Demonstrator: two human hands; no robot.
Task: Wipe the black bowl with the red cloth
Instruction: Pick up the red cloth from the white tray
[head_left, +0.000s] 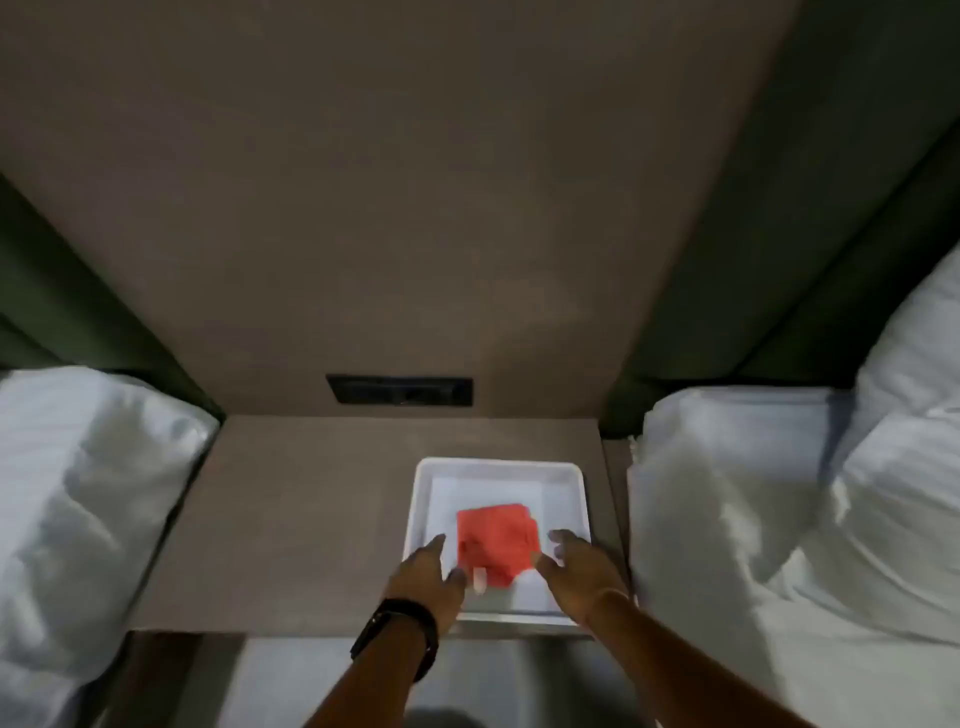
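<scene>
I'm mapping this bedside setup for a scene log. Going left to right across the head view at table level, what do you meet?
Left pillow → bare tabletop → left hand → red cloth in the white tray → right hand → right pillow.

A smooth white plastic tray (576, 499) is seen on a matt tabletop (291, 519); the red cloth (496, 540) looks soft.
</scene>
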